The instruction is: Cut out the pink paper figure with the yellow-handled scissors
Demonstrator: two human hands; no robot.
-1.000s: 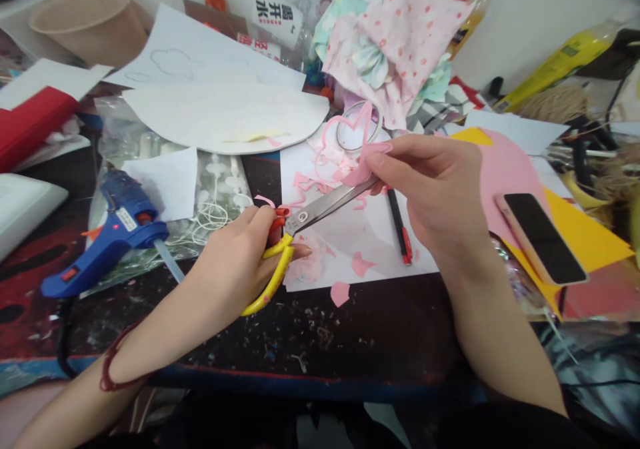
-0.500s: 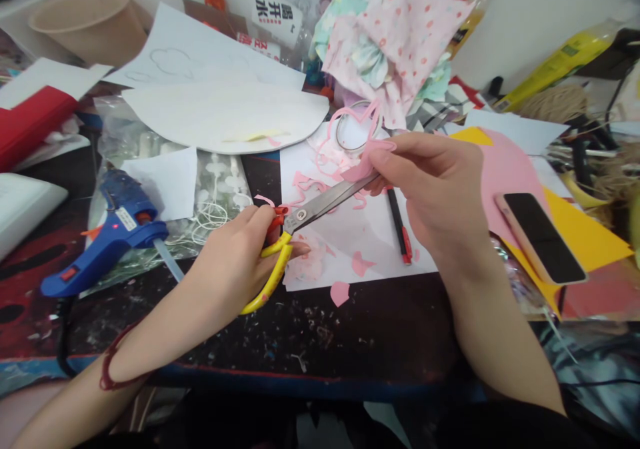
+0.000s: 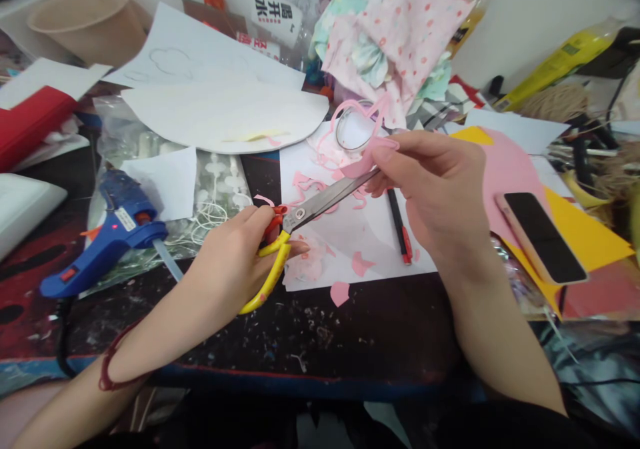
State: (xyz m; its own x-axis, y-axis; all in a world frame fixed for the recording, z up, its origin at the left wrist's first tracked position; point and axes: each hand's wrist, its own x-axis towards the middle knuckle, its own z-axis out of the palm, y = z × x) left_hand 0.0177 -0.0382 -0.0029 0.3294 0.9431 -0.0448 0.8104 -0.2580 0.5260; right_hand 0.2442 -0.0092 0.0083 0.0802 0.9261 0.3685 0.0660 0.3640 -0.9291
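Observation:
My left hand is closed round the yellow and red handles of a pair of scissors. The blades point up and to the right, closed or nearly so, with their tips by my right fingers. Between thumb and fingers, my right hand pinches a pink paper cutout with a thin curved outline. Its lower part lies against the blades, and my fingers hide some of it. Beneath, pink paper scraps lie on a white sheet, beside a black and red pen.
A blue glue gun rests at left on a plastic bag. A white oval board and a roll of tape are farther back. At right, a phone lies on pink and yellow paper. The table's front edge runs below my hands.
The pink paper cutout has shifted and tilted slightly to the right with my right hand. My left hand and the scissors have barely moved.

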